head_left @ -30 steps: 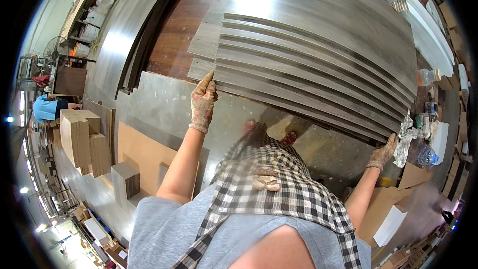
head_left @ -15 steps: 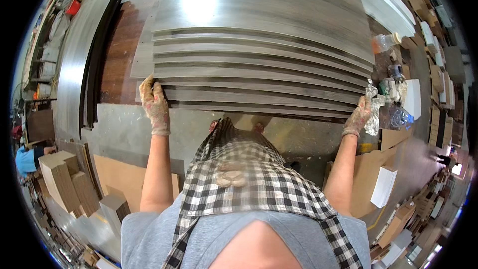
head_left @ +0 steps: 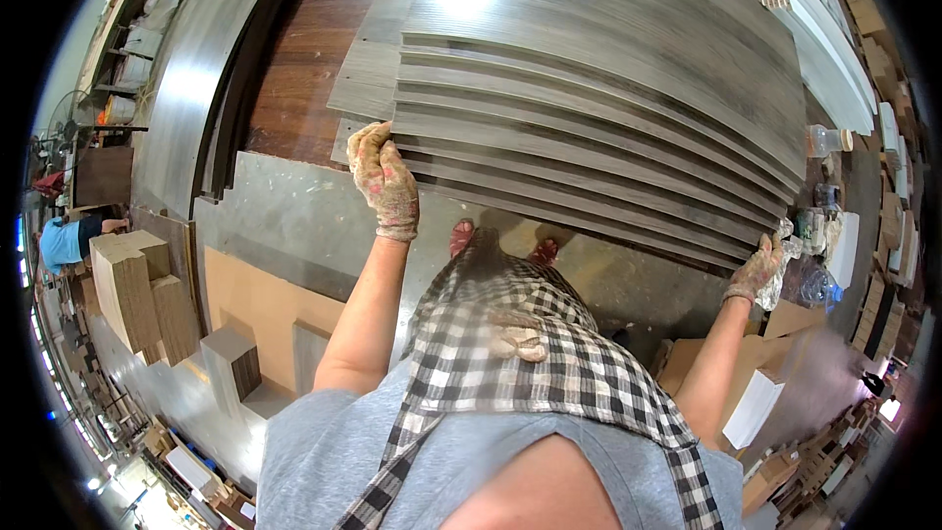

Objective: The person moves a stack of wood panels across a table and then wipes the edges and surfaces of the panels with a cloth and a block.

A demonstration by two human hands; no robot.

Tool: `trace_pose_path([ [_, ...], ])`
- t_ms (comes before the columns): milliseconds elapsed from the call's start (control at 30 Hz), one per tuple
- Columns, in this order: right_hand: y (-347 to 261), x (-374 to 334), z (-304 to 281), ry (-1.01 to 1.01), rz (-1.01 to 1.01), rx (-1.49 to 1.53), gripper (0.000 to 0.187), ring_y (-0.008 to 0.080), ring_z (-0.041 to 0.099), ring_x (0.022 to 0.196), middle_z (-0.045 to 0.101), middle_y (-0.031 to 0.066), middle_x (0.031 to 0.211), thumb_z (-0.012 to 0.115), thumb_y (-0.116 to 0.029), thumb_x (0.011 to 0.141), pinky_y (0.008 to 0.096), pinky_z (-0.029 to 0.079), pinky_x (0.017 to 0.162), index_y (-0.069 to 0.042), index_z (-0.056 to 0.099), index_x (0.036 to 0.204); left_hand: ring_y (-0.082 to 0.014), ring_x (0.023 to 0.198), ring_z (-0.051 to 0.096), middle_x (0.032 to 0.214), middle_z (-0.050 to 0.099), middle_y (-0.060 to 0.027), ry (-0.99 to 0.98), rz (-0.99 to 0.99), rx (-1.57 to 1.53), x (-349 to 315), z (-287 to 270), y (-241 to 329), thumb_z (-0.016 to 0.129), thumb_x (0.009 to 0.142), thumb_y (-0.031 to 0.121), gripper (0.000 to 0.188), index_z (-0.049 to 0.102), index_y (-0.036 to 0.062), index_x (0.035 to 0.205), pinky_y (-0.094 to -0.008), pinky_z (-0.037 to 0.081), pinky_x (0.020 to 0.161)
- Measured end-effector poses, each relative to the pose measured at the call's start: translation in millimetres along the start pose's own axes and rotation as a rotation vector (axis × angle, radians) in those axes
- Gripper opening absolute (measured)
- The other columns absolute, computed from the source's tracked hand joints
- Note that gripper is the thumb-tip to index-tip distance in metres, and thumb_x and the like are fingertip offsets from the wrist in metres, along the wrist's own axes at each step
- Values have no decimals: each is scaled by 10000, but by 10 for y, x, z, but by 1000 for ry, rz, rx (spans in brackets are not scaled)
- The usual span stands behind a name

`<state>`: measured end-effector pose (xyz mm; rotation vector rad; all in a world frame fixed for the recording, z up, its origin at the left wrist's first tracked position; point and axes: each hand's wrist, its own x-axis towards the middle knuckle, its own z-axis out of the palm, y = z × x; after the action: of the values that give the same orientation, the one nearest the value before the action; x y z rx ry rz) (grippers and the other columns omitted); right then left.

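Panels [head_left: 599,88]: grey, stacked with near edges stepped, in front of the person and between the hands; a brown board [head_left: 294,69] shows at their left.
Left hand [head_left: 390,186]: gloved, at the left end of the panels; fingers bent and close together. Cannot tell whether the grip pinches a panel.
Right hand [head_left: 754,275]: gloved, at the near right corner; cannot tell whether the grip is pinching.
Handling: support both ends at matching points, apply even pressure, and keep fingertips out of the gaps between layers; the faces look smooth and may slide.
Panel count: at least six stepped edges; exact total cannot be told.
Hands: two.
Second stack [head_left: 191,69]: one, at far left.
Shoes [head_left: 461,238]: two, red.
Apron [head_left: 510,373]: one, checked.
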<state>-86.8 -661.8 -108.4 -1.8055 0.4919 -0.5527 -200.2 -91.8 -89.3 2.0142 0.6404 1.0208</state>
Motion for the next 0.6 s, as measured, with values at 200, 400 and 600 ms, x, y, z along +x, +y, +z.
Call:
trace_pose_path([
  [200, 4, -14, 38, 57, -20, -59, 451, 241, 473, 1161, 530, 135, 1209, 505, -188, 909, 367, 297, 1076, 30, 474, 1302, -232, 993, 545, 1033, 582, -112, -11, 24, 16, 15, -41, -5, 458, 824, -16, 218, 628, -16, 961, -334, 440, 898],
  [400, 110, 91, -93, 37, 51, 89, 395, 224, 527, 1015, 571, 115, 1094, 521, -64, 825, 341, 401, 962, 49, 557, 1201, -286, 982, 558, 1002, 593, -153, -27, 130, 37, 24, 0, 14, 472, 776, 2, 238, 616, -11, 965, -399, 435, 921],
  [600, -279, -171, 163, 68, -59, -48, 433, 205, 520, 1083, 553, 127, 1199, 492, -37, 879, 321, 351, 1033, 32, 494, 1306, -216, 994, 535, 1062, 558, -111, -189, -106, -97, 22, -151, 65, 443, 895, 23, 255, 596, -26, 1092, -343, 438, 905],
])
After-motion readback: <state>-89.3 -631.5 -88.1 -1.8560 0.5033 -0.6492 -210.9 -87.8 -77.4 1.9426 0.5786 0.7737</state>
